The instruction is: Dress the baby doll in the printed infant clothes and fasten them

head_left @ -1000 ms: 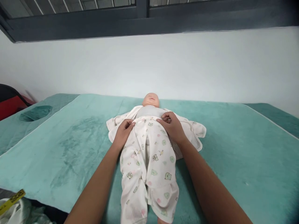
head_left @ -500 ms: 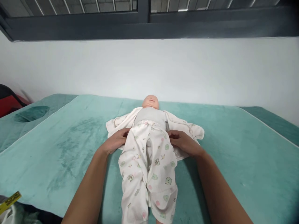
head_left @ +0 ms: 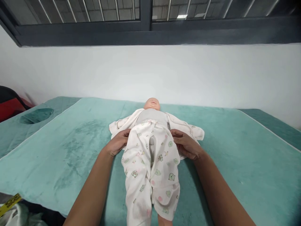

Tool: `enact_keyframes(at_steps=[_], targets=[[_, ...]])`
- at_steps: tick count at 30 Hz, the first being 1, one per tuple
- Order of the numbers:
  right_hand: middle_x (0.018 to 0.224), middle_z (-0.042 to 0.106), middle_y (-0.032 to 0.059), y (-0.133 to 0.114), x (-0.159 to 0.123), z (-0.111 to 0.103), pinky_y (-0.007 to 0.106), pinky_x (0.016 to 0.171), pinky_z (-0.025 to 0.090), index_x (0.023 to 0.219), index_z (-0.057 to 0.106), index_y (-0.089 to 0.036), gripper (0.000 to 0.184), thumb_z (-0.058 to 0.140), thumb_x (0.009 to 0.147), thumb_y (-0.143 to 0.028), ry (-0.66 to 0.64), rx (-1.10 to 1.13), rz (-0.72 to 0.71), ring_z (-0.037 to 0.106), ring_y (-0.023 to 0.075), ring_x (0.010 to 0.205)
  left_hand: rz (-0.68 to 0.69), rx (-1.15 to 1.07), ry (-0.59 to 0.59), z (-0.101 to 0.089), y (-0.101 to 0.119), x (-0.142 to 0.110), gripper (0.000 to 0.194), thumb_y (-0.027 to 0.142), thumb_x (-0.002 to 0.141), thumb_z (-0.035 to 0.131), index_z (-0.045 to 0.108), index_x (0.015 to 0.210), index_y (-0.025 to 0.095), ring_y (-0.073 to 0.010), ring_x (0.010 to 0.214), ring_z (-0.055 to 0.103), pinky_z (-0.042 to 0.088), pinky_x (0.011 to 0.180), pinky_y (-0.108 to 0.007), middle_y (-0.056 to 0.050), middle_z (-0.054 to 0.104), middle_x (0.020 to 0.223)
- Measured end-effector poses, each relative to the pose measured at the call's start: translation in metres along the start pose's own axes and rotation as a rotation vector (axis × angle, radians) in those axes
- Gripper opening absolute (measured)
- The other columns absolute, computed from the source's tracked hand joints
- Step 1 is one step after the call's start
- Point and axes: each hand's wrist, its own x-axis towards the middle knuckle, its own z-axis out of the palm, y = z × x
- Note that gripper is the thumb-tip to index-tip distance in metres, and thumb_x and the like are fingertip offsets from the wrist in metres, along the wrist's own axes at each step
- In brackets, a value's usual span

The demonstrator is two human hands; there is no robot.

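Note:
A baby doll (head_left: 152, 104) lies on its back, head at the far side, with a grey cloth body. Its white printed jacket (head_left: 185, 129) is spread open under the torso, with the arms in the sleeves. White printed baby pants (head_left: 150, 150) cover the doll's legs and reach up to the belly, with an open gap at the crotch. My left hand (head_left: 119, 141) is closed on the left edge of the pants near the hip. At the opposite hip my right hand (head_left: 186, 143) pinches the right edge. The fingertips of both hands are partly hidden by the cloth.
Green padded bed (head_left: 235, 163) with a round hole (head_left: 37, 115) at its left side. A white wall (head_left: 117, 72) and a dark window frame (head_left: 94, 35) stand behind. Cloth with a yellow strip (head_left: 10, 203) lies at the lower left, a red and black object (head_left: 10, 105) farther back.
The right pant leg has ridden up, so more of the doll's bare lower leg shows below its hem. Both hands stay at the hips. The view has tilted up slightly.

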Motion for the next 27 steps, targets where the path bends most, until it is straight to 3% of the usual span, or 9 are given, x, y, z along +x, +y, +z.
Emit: enact_keyframes(at_steps=[5,10,16,20,27], targets=[[0.083,0.065,0.0007,0.008,0.002,0.003,0.027,0.057,0.051,0.093,0.064,-0.025,0.035,0.080,0.067,-0.042,0.042,0.010,-0.005,0.061,0.0156,0.068,0.020,0.013,-0.003,-0.002,-0.003,0.000,0.024,0.024,0.066,0.069,0.069,0.088,0.017,-0.0181,0.071,0.061,0.048,0.066,-0.030,-0.003,0.069,0.077],[0.078,0.062,0.0026,0.011,0.006,0.004,0.025,0.055,0.048,0.087,0.063,-0.020,0.035,0.075,0.073,-0.050,0.101,-0.012,-0.015,0.056,0.0139,0.066,0.020,-0.008,0.006,-0.002,-0.005,0.000,0.030,0.026,0.066,0.070,0.069,0.095,0.017,-0.0174,0.069,0.060,0.046,0.065,-0.029,-0.003,0.069,0.077],[0.077,0.058,-0.0012,0.014,0.007,-0.001,0.024,0.057,0.041,0.083,0.058,-0.020,0.034,0.079,0.069,-0.042,0.007,-0.077,-0.009,0.050,0.0110,0.062,0.026,-0.003,0.028,-0.001,-0.005,0.000,0.031,0.028,0.064,0.072,0.069,0.093,0.017,-0.0190,0.071,0.061,0.047,0.065,-0.030,-0.003,0.068,0.077],[0.074,0.056,-0.0024,0.018,0.008,0.001,0.023,0.056,0.037,0.079,0.055,-0.019,0.028,0.074,0.073,-0.040,0.019,-0.123,-0.106,0.047,0.0105,0.061,0.036,0.050,0.087,0.001,-0.005,0.001,0.023,0.029,0.062,0.072,0.066,0.081,0.017,-0.0199,0.071,0.060,0.048,0.064,-0.030,-0.002,0.065,0.070],[0.064,0.049,-0.0052,0.023,0.016,0.009,0.022,0.051,0.029,0.070,0.048,-0.020,0.026,0.071,0.072,-0.031,0.216,-0.257,-0.304,0.040,0.0096,0.058,0.124,0.075,0.196,0.012,-0.008,0.006,0.017,0.024,0.066,0.068,0.052,0.068,0.019,-0.0126,0.066,0.052,0.041,0.059,-0.023,0.003,0.056,0.068]])
